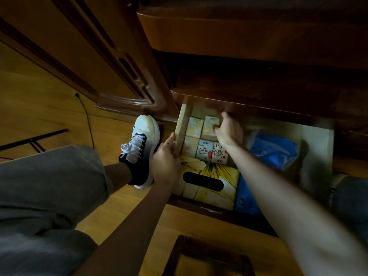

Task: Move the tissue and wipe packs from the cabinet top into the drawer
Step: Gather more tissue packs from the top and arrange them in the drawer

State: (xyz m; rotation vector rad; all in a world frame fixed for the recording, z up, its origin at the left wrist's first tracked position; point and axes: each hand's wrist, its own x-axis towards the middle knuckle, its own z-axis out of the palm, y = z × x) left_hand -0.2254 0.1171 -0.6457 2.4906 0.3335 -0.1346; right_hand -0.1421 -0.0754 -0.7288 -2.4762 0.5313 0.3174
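Note:
The bottom drawer of the dark wooden cabinet stands pulled out. Small tissue packs fill its left part: two pale yellowish ones at the back and two white ones with red cartoon prints in front. A large yellow printed tissue pack lies at the drawer's front, with a blue wipe pack beside it. My right hand reaches into the drawer, fingers on a yellowish tissue pack at the back. My left hand grips the drawer's left side wall.
A crumpled blue plastic bag lies in the drawer's right half. My white and black sneaker rests on the wooden floor beside the drawer. A black cable runs across the floor at left. A dark wooden stool stands at the bottom.

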